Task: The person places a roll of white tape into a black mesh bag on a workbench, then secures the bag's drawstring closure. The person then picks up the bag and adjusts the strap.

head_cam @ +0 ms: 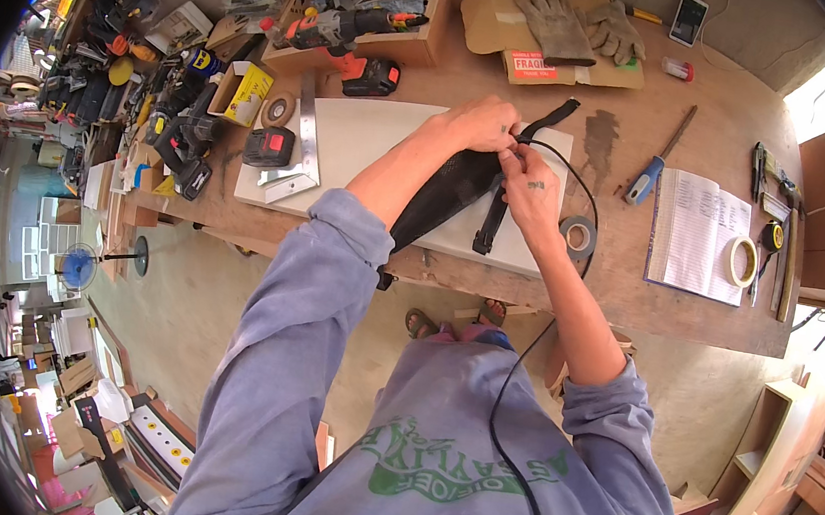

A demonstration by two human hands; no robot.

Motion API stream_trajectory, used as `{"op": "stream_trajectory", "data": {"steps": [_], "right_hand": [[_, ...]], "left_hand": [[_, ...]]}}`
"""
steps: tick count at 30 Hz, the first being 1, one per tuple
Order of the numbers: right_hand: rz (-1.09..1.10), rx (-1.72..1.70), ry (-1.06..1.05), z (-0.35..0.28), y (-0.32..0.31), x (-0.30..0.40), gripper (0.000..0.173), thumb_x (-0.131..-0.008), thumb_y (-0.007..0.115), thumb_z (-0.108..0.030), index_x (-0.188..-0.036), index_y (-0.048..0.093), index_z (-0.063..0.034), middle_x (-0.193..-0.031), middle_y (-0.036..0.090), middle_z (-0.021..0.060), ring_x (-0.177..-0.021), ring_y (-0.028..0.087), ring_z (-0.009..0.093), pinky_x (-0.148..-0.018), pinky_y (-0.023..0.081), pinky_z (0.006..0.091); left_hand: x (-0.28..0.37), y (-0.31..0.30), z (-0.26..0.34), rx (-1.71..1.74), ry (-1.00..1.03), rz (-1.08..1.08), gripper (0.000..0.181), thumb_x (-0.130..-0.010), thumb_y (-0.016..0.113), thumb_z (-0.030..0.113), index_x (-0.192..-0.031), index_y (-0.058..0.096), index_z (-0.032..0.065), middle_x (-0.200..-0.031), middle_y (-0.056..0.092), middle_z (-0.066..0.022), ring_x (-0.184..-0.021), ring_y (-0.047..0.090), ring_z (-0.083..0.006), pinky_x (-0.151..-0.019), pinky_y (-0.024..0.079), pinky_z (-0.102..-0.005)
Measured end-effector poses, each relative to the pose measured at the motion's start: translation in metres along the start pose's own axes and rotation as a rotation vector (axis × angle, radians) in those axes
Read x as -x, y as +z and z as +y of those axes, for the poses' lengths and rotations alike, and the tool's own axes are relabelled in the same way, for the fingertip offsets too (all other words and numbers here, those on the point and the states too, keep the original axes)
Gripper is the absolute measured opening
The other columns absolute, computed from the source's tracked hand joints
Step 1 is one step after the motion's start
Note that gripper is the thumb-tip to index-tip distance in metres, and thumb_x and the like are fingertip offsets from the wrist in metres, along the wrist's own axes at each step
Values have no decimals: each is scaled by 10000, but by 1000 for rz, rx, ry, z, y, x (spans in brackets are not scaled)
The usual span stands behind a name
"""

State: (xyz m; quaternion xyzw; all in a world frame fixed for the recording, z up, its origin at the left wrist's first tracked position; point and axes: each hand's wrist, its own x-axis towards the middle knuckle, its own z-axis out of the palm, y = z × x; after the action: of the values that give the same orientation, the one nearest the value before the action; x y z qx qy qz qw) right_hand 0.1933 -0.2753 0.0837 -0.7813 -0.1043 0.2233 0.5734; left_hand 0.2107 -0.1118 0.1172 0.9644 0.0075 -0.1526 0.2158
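My left hand [483, 123] and my right hand [533, 187] meet over a white board [373, 129], fingertips pinched together at the top of a black mesh bag [450, 186]. A thin black cable [591, 193] leaves this pinch, loops right and runs down over my shirt. Beyond my fingers sticks out a black strap end [554, 115]. Another black strap with a buckle [486, 235] hangs below my right hand onto the board. The bag's lower end reaches over the table's front edge. My fingers hide exactly what they grip.
Left on the wooden table [620, 294] are a metal square [308, 133], a battery [269, 146], a drill [346, 32] and a tool-filled wooden box [437, 19]. Gloves [558, 24] lie on cardboard behind. Rightward are a screwdriver [651, 173], tape rolls [578, 237], an open notebook [686, 233] and a tape measure [772, 236].
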Motion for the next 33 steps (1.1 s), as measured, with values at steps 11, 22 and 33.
{"op": "stream_trajectory", "data": {"steps": [11,22,33], "right_hand": [[136,182,-245,16,10,11,207,-840,659,-98,-985,711,40,-864,714,228,-795,709,335,-736,544,389],[-641,338,-622,31,103,133,81,-764,640,-97,-795,694,-45,-934,679,156,-878,669,360,-762,560,440],[-1093,324,-676,39,53,149,172,-866,620,-156,-973,663,-28,-956,645,176,-956,638,377,-842,510,472]], "left_hand": [[-11,-2,17,-91,-8,-44,395,-710,633,51,-1098,685,2,-972,706,-241,-946,686,-375,-814,535,-445],[-15,5,11,-128,57,66,345,-746,588,50,-1085,650,27,-951,697,-229,-946,661,-413,-800,523,-481],[57,-22,-20,-237,132,513,159,-841,603,91,-997,611,61,-937,608,-137,-866,639,-376,-718,527,-483]]}}
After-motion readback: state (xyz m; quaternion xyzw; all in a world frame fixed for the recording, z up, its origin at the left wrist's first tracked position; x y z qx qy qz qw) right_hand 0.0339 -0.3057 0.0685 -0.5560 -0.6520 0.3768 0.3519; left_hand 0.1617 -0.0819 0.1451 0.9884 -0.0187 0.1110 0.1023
